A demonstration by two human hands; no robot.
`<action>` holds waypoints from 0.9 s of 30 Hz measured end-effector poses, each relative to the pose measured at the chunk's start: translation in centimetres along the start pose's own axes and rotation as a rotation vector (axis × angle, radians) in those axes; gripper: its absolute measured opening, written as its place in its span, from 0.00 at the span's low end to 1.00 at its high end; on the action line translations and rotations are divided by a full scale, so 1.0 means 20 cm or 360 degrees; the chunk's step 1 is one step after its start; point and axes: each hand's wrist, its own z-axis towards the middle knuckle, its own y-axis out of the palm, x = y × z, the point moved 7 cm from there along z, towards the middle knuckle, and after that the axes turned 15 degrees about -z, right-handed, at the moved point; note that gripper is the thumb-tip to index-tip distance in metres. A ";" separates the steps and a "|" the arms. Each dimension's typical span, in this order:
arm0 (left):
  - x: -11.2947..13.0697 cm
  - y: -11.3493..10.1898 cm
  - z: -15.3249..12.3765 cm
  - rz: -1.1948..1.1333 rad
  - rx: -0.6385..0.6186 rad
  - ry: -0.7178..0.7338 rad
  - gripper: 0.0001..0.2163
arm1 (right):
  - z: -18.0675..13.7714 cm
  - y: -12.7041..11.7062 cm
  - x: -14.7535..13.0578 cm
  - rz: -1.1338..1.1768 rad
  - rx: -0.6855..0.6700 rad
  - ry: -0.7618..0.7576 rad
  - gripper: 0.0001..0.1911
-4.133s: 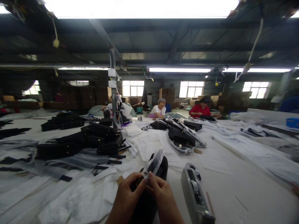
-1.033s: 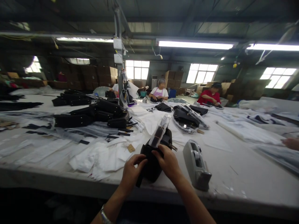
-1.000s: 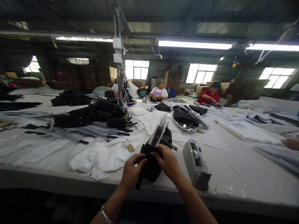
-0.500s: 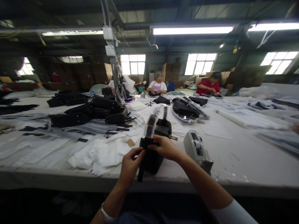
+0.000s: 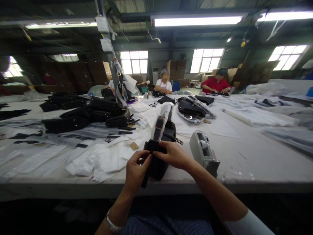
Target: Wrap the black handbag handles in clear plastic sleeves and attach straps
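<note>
Two hands, left hand (image 5: 135,169) and right hand (image 5: 172,155), clamped on black bag (image 5: 157,168); pinch point itself hidden.

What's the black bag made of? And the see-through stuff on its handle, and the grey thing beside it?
The black bag looks like leather or imitation leather: smooth, dull sheen. The handle wrap is thin clear plastic film, glossy and crinkled. The tape dispenser is probably hard grey plastic, smooth and moulded.

Left hand (image 5: 135,171), right hand (image 5: 174,156): seen bare. Silver bracelet (image 5: 111,225) is worn on left wrist; white sleeve (image 5: 246,223) on right upper arm. Blue checked cloth (image 5: 168,226) is seen at the lap.
</note>
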 end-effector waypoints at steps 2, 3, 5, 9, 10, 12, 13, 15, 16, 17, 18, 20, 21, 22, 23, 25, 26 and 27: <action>0.00 0.00 0.01 -0.0004 -0.0019 -0.0035 0.10 | 0.00 0.01 0.02 0.0040 0.0008 0.0047 0.11; -0.01 -0.01 0.02 -0.0013 -0.0032 -0.0064 0.10 | 0.00 0.02 0.02 0.0066 0.0006 0.0066 0.12; -0.02 -0.01 0.03 -0.0033 -0.0066 -0.0116 0.11 | 0.00 0.03 0.03 0.0115 -0.0009 0.0071 0.12; -0.01 -0.01 0.03 -0.0042 -0.0072 -0.0145 0.11 | 0.01 0.02 0.04 0.0170 -0.0073 0.0038 0.12; -0.01 0.00 0.03 -0.0038 -0.0063 -0.0149 0.12 | 0.01 0.02 0.04 0.0164 -0.0091 0.0028 0.12; -0.01 0.01 0.03 -0.0039 -0.0054 -0.0152 0.12 | 0.01 0.01 0.04 0.0152 -0.0121 -0.0011 0.11; -0.01 0.02 0.03 -0.0039 -0.0060 -0.0150 0.12 | 0.01 0.01 0.05 0.0149 -0.0131 -0.0033 0.11; 0.00 0.04 0.03 -0.0026 -0.0069 -0.0135 0.11 | 0.01 0.01 0.05 0.0149 -0.0139 -0.0064 0.10; 0.00 0.04 0.04 -0.0013 -0.0071 -0.0123 0.11 | 0.00 0.01 0.06 0.0150 -0.0135 -0.0066 0.10; 0.00 0.05 0.04 0.0004 -0.0072 -0.0114 0.11 | 0.00 0.01 0.06 0.0149 -0.0121 -0.0060 0.10; 0.00 0.05 0.04 0.0023 -0.0073 -0.0107 0.11 | 0.00 0.01 0.07 0.0146 -0.0100 -0.0052 0.11; 0.00 0.06 0.04 0.0060 -0.0075 -0.0103 0.11 | 0.00 0.01 0.08 0.0144 -0.0051 -0.0041 0.12; 0.01 0.06 0.05 0.0079 -0.0081 -0.0105 0.11 | 0.00 0.01 0.09 0.0148 -0.0036 -0.0043 0.12; 0.01 0.07 0.05 0.0098 -0.0092 -0.0108 0.11 | 0.00 0.02 0.09 0.0158 -0.0032 -0.0048 0.12; 0.02 0.07 0.05 0.0114 -0.0108 -0.0110 0.11 | 0.00 0.03 0.09 0.0172 -0.0037 -0.0056 0.12; 0.04 0.08 0.06 0.0142 -0.0145 -0.0102 0.11 | 0.00 0.04 0.09 0.0208 -0.0052 -0.0066 0.11; 0.05 0.09 0.06 0.0154 -0.0163 -0.0095 0.11 | 0.00 0.04 0.10 0.0222 -0.0059 -0.0071 0.11; 0.06 0.10 0.07 0.0165 -0.0174 -0.0083 0.11 | 0.00 0.04 0.10 0.0234 -0.0063 -0.0075 0.11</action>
